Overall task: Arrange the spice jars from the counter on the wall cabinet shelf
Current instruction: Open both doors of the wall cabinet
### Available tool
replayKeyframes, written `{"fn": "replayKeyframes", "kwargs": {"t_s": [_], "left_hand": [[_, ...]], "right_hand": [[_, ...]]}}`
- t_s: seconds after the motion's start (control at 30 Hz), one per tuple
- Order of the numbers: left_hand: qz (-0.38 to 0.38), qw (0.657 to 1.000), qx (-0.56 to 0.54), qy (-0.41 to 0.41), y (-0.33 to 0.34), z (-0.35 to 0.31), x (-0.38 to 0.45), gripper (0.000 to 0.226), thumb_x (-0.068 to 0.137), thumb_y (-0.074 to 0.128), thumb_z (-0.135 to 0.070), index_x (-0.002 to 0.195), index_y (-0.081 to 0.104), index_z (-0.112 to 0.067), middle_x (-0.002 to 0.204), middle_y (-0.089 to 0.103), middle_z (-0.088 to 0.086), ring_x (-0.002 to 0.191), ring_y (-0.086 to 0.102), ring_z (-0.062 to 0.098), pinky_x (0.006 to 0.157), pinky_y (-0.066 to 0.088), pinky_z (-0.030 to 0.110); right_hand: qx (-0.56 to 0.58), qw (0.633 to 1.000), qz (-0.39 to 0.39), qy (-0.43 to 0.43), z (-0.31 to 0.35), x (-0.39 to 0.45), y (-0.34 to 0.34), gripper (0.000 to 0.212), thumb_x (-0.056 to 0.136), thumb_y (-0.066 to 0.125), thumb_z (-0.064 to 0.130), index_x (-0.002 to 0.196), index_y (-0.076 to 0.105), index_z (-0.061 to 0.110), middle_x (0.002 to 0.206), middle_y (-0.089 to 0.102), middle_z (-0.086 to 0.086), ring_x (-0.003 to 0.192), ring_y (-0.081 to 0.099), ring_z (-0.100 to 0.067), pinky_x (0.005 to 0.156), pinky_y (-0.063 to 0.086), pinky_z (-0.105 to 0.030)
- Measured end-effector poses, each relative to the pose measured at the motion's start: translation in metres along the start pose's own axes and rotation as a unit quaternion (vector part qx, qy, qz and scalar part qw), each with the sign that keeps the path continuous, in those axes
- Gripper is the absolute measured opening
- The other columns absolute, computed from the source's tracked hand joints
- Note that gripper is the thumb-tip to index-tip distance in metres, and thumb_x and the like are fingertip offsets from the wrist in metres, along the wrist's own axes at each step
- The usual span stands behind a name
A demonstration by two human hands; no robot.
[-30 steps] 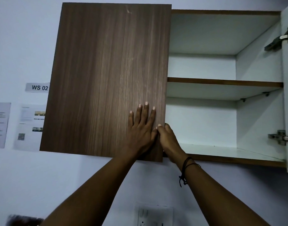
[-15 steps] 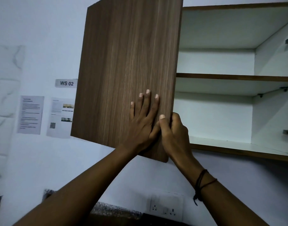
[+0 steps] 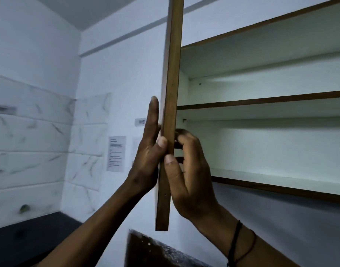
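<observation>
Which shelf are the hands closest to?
The bottom shelf. The right hand is level with the space just above it; the middle shelf sits higher.

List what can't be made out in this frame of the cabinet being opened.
- Spice jars: none in the head view; the counter is dark, blurred and cut by the bottom edge.
- Cabinet door: seen edge-on, its faces hidden.
- Right hand: fingertips curl behind the door edge.
- Left hand: its palm side faces the door, unseen.
- Wall notices: text blurred, too small.
- Shelves: right ends cut off by the frame.
</observation>
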State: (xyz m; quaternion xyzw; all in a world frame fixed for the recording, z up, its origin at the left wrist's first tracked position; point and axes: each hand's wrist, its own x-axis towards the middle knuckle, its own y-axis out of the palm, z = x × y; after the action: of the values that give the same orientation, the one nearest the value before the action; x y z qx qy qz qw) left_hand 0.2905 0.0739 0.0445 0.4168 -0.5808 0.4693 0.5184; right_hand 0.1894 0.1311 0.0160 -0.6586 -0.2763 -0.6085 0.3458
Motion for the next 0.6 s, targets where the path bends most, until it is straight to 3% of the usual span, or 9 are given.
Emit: {"fn": "replayKeyframes", "kwargs": {"t_s": [0.03,0.07,0.13,0.2,0.27,0.33,0.4,0.5,0.6], "left_hand": [[-0.013,1.0,-0.004,-0.024,-0.015,-0.002,-0.001,0.071,0.097,0.038,-0.05,0.156,0.008,-0.026,0.161,0.025,-0.021,0.144,0.037,0.017,0.113,0.037,0.054],[-0.026,0.997,-0.025,-0.063,-0.028,-0.004,-0.002,0.073,0.095,0.038,-0.046,0.157,0.014,-0.018,0.16,0.034,-0.007,0.137,0.046,0.016,0.109,0.044,0.044],[-0.053,0.982,-0.103,-0.146,-0.053,-0.01,-0.006,0.072,0.091,0.042,-0.047,0.147,0.039,-0.002,0.137,0.057,0.02,0.111,0.065,0.017,0.089,0.054,0.029],[-0.083,0.973,-0.112,-0.185,-0.083,-0.01,-0.012,0.048,0.094,0.044,-0.044,0.12,0.067,-0.012,0.108,0.073,0.01,0.096,0.07,0.016,0.08,0.056,0.025],[-0.117,0.966,-0.106,-0.204,-0.113,-0.009,-0.015,0.04,0.097,0.041,-0.04,0.099,0.078,-0.023,0.096,0.077,0.001,0.09,0.073,0.013,0.075,0.058,0.025],[-0.129,0.961,-0.099,-0.224,-0.15,-0.011,-0.017,0.046,0.099,0.037,-0.041,0.096,0.08,-0.025,0.095,0.078,-0.001,0.088,0.074,0.012,0.072,0.058,0.024],[-0.096,0.955,-0.103,-0.262,-0.182,-0.01,-0.019,0.047,0.101,0.035,-0.044,0.107,0.077,-0.025,0.104,0.077,0.001,0.094,0.074,0.015,0.075,0.059,0.027],[-0.081,0.936,-0.103,-0.325,-0.226,-0.002,-0.021,0.057,0.095,0.052,-0.052,0.138,0.055,-0.016,0.131,0.066,0.012,0.114,0.067,0.029,0.085,0.057,0.037],[-0.092,0.938,-0.057,-0.329,-0.256,0.009,-0.021,0.052,0.098,0.051,-0.048,0.143,0.048,-0.021,0.138,0.061,0.013,0.121,0.063,0.032,0.087,0.057,0.042]], "right_hand": [[0.014,1.0,-0.001,-0.008,0.002,0.004,0.015,0.043,0.094,0.045,0.031,0.126,0.049,0.003,0.125,0.052,-0.007,0.112,0.056,-0.02,0.086,0.05,-0.039],[0.02,1.0,-0.002,-0.013,0.003,0.01,0.027,0.046,0.091,0.047,0.033,0.124,0.048,0.001,0.124,0.049,-0.009,0.111,0.054,-0.024,0.087,0.049,-0.041],[0.021,1.0,-0.002,-0.021,0.007,0.02,0.052,0.054,0.087,0.049,0.04,0.123,0.047,0.0,0.125,0.047,-0.012,0.112,0.05,-0.028,0.088,0.047,-0.043],[0.01,1.0,0.008,-0.023,0.014,0.025,0.082,0.061,0.086,0.049,0.048,0.126,0.044,0.002,0.131,0.043,-0.014,0.116,0.046,-0.028,0.096,0.043,-0.037],[-0.004,0.999,0.029,-0.017,0.02,0.025,0.108,0.064,0.088,0.047,0.054,0.132,0.038,0.009,0.14,0.037,-0.011,0.122,0.041,-0.025,0.102,0.037,-0.03],[0.002,0.997,0.074,-0.02,0.027,0.026,0.134,0.066,0.09,0.045,0.057,0.14,0.034,0.017,0.149,0.03,-0.007,0.132,0.033,-0.023,0.107,0.033,-0.029],[-0.015,0.99,0.137,-0.022,0.025,0.03,0.156,0.069,0.091,0.046,0.055,0.148,0.028,0.022,0.159,0.02,-0.005,0.141,0.024,-0.023,0.111,0.031,-0.034],[-0.033,0.975,0.217,-0.04,0.02,0.04,0.186,0.075,0.092,0.053,0.046,0.155,0.017,0.025,0.164,0.005,-0.003,0.148,0.012,-0.026,0.116,0.028,-0.041],[-0.057,0.96,0.269,-0.049,0.011,0.049,0.214,0.078,0.093,0.053,0.04,0.157,0.01,0.027,0.165,-0.006,0.001,0.15,0.003,-0.024,0.117,0.027,-0.042]]}}
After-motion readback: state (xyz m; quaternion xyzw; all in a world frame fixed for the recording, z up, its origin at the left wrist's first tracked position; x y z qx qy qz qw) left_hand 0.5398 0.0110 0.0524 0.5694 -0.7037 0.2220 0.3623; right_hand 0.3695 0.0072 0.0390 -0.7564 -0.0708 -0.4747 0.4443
